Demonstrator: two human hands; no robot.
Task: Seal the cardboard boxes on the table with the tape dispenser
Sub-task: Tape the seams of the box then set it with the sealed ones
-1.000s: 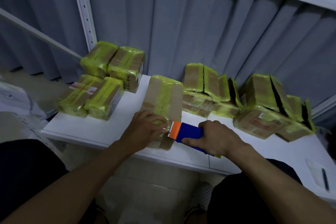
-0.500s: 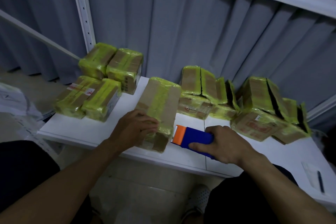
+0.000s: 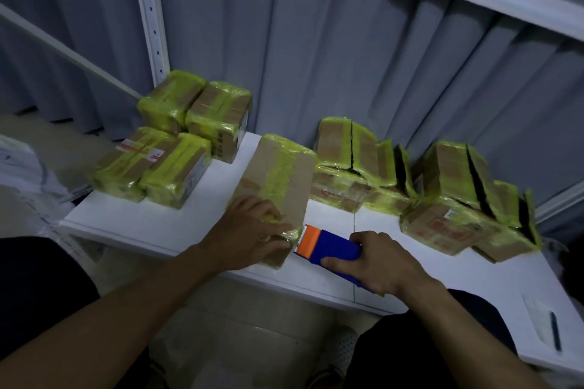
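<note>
A cardboard box (image 3: 284, 177) with a strip of yellow-green tape down its top lies on the white table (image 3: 189, 224) in front of me. My left hand (image 3: 252, 230) presses flat on the box's near end, fingers spread over the tape. My right hand (image 3: 379, 262) grips the blue tape dispenser (image 3: 335, 251), whose orange head (image 3: 308, 240) sits at the box's near right corner, close to the table top.
Several taped boxes are stacked at the back left (image 3: 177, 148). More boxes lean against the grey curtain at the back middle (image 3: 354, 167) and back right (image 3: 458, 199). A pen on paper (image 3: 553, 328) lies at the table's right end. A white shelf post (image 3: 148, 9) rises behind.
The dispenser has come off the box's near end and dropped toward the table to its right. My left hand has slid down over the tape at the near end.
</note>
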